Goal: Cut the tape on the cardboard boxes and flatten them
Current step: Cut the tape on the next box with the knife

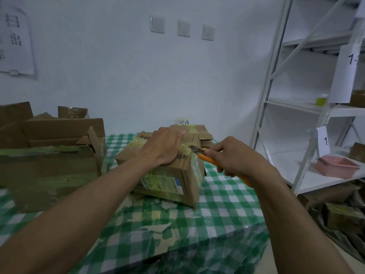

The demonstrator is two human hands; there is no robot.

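A small taped cardboard box (173, 180) with a shipping label lies tilted on the green checked tablecloth (217, 210) in the middle of the table. My left hand (164, 147) presses flat on its top, fingers spread over the tape. My right hand (233, 157) grips an orange utility knife (201, 154). The knife's blade tip touches the yellowish tape at the box's upper right edge, just beside my left fingers.
A big open cardboard box (51, 161) stands at the left with more cartons behind it. Flattened cardboard (203, 133) lies behind the small box. White metal shelving (308, 115) at the right holds a pink tray (335, 167). Torn tape scraps litter the cloth.
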